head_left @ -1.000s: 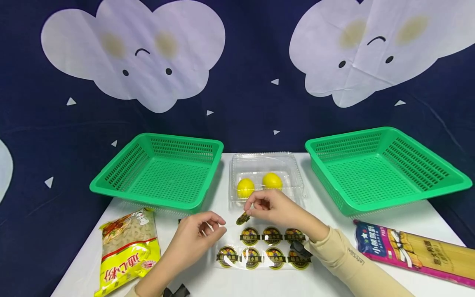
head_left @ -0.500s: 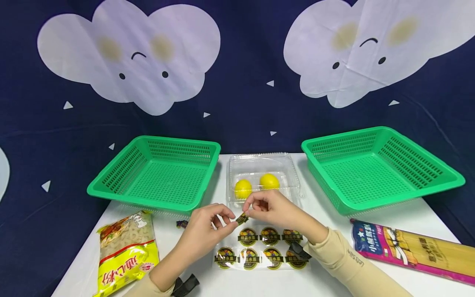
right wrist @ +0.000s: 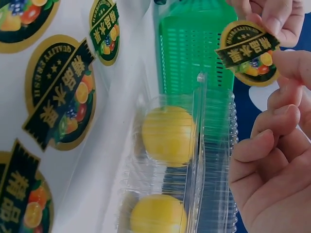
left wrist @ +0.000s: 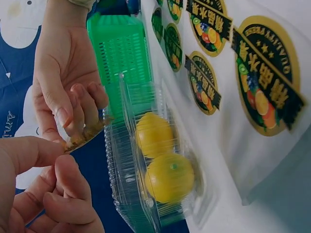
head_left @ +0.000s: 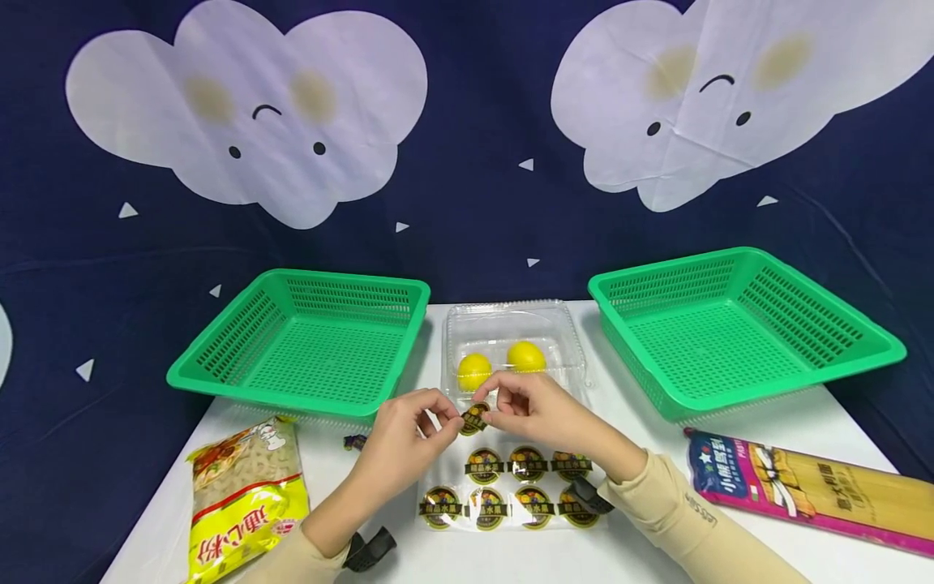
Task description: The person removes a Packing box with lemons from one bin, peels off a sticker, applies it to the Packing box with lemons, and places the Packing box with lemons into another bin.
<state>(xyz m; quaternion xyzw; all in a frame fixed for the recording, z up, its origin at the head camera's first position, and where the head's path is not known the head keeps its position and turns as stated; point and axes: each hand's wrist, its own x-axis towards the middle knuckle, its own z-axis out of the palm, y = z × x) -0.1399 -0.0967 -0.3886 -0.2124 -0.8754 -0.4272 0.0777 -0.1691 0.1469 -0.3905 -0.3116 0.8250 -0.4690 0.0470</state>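
A round black-and-gold fruit sticker (head_left: 474, 418) is held up between my two hands, over the far end of the sticker sheet (head_left: 509, 488). My left hand (head_left: 409, 434) pinches its left edge between thumb and index finger. The right hand (head_left: 536, 412) pinches the opposite edge. In the right wrist view the printed face of the sticker (right wrist: 250, 53) shows; from the left wrist it appears almost edge-on. Just beyond the hands stands a clear plastic clamshell box (head_left: 511, 316) with two yellow lemons (head_left: 525, 355) inside. Several stickers remain on the sheet.
Green baskets stand at the back left (head_left: 328, 353) and back right (head_left: 730, 341). A yellow pasta bag (head_left: 248, 503) lies left, a long spaghetti pack (head_left: 810, 491) right. A small dark, crumpled-looking item (head_left: 354, 442) lies beside the left hand.
My left hand has moved right and taken hold of the sticker's left edge. The sticker has turned and spread flatter between both hands. The right hand keeps its pinch, and the view has shifted slightly.
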